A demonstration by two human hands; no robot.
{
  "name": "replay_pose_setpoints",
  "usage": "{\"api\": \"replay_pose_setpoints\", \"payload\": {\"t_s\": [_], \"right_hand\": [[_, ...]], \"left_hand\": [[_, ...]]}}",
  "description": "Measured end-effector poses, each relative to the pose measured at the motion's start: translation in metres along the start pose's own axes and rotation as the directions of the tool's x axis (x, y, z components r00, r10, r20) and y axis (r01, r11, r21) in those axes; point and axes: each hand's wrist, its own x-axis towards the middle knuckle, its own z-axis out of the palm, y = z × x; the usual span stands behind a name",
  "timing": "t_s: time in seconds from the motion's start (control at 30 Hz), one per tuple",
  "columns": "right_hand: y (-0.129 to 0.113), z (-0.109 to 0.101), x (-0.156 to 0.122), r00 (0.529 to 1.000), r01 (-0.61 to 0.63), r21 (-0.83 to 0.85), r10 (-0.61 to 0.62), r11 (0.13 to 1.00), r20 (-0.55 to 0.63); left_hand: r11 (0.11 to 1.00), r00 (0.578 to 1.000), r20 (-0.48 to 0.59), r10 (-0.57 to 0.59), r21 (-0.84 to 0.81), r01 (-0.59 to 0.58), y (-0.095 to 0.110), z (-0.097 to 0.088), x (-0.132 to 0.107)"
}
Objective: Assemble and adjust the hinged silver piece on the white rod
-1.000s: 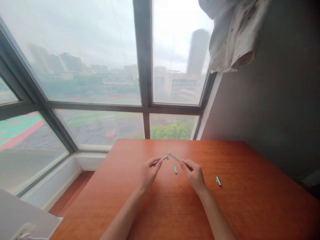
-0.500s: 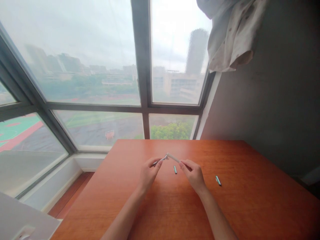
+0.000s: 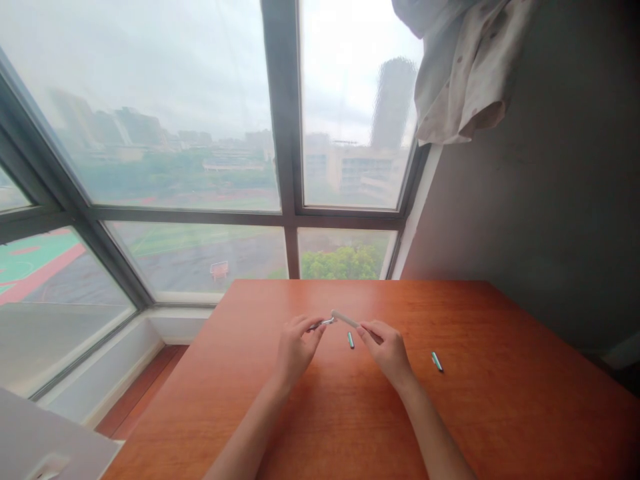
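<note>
My left hand pinches a slim silver and dark razor handle, its forked end pointing right. Between the fingers of my right hand is a pale, thin stick that looks like a toothbrush, slanting up to the left. The two tips meet or nearly meet; I cannot tell whether they touch. Below them on the table lies a small green and black razor cartridge. A second similar razor cartridge rests to the right of my right hand.
The reddish-brown wooden table stands against large windows with a dark grey frame. A pale spotted garment hangs at the upper right, beside a grey wall. A white ledge runs left of the table.
The razor handle has tilted flatter, its forked end dropping slightly. The toothbrush tip has moved down a little with it. Both hands keep their hold, and the cartridges lie still.
</note>
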Motion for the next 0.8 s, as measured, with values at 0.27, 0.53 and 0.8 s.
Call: {"api": "replay_pose_setpoints", "payload": {"t_s": [0.27, 0.53, 0.8], "right_hand": [[0.0046, -0.0022, 0.0003, 0.999, 0.018, -0.064, -0.020, 0.998, -0.029], [0.0061, -0.0034, -0.0018, 0.997, 0.059, -0.184, -0.048, 0.981, 0.065], [0.0071, -0.0012, -0.0034, 0.999, 0.042, -0.253, -0.036, 0.967, 0.027]], "left_hand": [[0.993, 0.998, -0.015, 0.063, 0.100, -0.062, -0.0001, -0.0013, -0.0011], [0.974, 0.997, 0.005, 0.073, 0.216, -0.072, 0.0012, -0.0016, -0.0018], [0.927, 0.994, 0.043, 0.104, 0.357, -0.112, 0.0020, -0.0022, -0.0047]]}}
